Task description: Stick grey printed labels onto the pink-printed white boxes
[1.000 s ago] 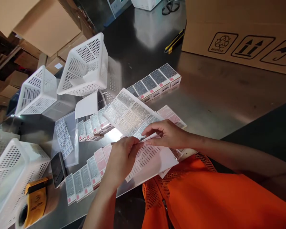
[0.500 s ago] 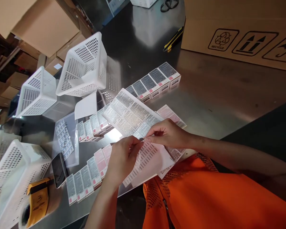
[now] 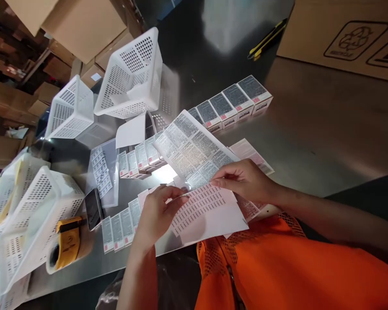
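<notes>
My left hand point(image 3: 158, 214) pinches the upper left edge of a white sticker sheet point(image 3: 203, 209) printed with rows of small dark text. At its upper right edge, the thumb and fingers of my right hand point(image 3: 249, 181) are closed on the same sheet. The lower part of the sheet is blank and lies close to the table edge. Just beyond it rests a larger sheet of dense printed labels point(image 3: 190, 148), overlapping small boxes. One row of small labelled boxes point(image 3: 230, 105) runs behind it, and other boxes point(image 3: 126, 221) stand left of my left hand.
White perforated baskets point(image 3: 129, 77) stand at the left and back. A phone point(image 3: 93, 209), a yellow tape dispenser point(image 3: 68, 241) and a clear bag of stickers point(image 3: 101, 172) lie on the left. A yellow cutter point(image 3: 267, 39) lies near a large carton point(image 3: 342, 38).
My hands have moved apart along the sheet's top edge, and the sheet now lies flatter with more of its rows showing. The view has shifted left.
</notes>
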### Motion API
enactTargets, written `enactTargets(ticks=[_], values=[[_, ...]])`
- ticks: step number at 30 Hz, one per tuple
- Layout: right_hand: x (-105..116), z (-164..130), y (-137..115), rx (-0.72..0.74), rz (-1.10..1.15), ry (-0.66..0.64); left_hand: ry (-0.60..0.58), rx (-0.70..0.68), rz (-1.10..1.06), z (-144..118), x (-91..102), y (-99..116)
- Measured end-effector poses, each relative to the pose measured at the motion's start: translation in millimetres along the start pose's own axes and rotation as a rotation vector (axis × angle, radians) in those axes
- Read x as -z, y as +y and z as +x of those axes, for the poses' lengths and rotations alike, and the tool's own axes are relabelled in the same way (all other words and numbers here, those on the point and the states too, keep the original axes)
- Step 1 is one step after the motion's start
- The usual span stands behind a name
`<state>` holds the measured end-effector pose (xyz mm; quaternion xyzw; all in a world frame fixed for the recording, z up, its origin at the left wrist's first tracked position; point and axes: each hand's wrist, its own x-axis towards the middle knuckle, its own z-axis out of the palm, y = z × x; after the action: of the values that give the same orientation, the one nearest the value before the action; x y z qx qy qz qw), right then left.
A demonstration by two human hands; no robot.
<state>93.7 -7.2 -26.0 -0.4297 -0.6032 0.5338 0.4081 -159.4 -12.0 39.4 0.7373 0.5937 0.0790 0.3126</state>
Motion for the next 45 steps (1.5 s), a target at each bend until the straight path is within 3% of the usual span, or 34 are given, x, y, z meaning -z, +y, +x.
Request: enactTargets(ticks=[5,8,12,15,20,25,30,34,38,45], values=[[1,-1,1,-0.049,0.013,0.038,-0.008,0.088,-0.080,-7,11.2,-13],[0,-2,1,-0.057,-0.019,0.016,0.020,0.081,-0.054,-12,11.5,-18],[-1,0,1,-0.084,-0.052,-0.012,-0.034,0.065,-0.080,-14,11.7,-23],[-4,-1,1,-0.101,-0.063,-0.032,-0.071,-0.021,-0.027,-16,11.9,-18],[-8,-1,1,-0.133,-0.023,-0.037,0.069,-0.131,0.099,-14,-13.2,3],[-6,-3,-4,-0.057,-0.098,-0.026,0.038,-0.063,0.055,2,-39.5,14],[-2,-8,-7,0.039,-0.217,-0.085,-0.074,-0.024,-0.068,-4,-36.9,18],[2,-8,-1,0.098,-0.246,-0.126,-0.132,0.002,-0.016,-9,-35.9,21],[5,-8,-5,0.280,-0.432,-0.171,-0.133,-0.062,-0.035,-10,-40.5,18],[-5,-12,-30,0.474,-0.914,-0.280,-0.177,-0.012,0.016,-13,-37.7,22]])
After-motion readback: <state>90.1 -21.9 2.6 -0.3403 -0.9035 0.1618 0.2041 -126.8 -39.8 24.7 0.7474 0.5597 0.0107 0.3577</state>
